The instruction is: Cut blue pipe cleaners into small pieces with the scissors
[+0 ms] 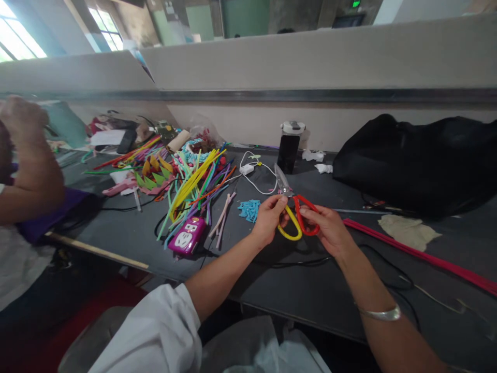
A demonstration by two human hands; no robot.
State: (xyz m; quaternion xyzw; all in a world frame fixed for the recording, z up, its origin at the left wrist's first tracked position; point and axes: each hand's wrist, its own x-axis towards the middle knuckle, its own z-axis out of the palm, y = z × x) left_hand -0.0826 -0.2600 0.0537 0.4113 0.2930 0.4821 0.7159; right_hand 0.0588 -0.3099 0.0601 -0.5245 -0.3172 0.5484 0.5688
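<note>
A pair of scissors [284, 182] is held up over the table between my two hands, its blades pointing away from me. My left hand [268, 220] is closed around the yellow handle, thumb near the pivot. On the other side my right hand [328, 227] grips the red handle. Both handle loops are close together and the blades look nearly closed. Just left of the scissors lies a small pile of short blue pieces [249, 210] on the dark table. A few pale pink pipe cleaners [222, 220] rest farther left.
Colourful pipe cleaners [196, 178] heap up at left, beside a purple power strip [188, 237]. A dark bottle [289, 150] and a white cable [248, 169] stand behind. At right are a black bag [419, 160], red pipe cleaners [419, 254] and a beige cloth [407, 231]. Another person's arm [34, 160] is far left.
</note>
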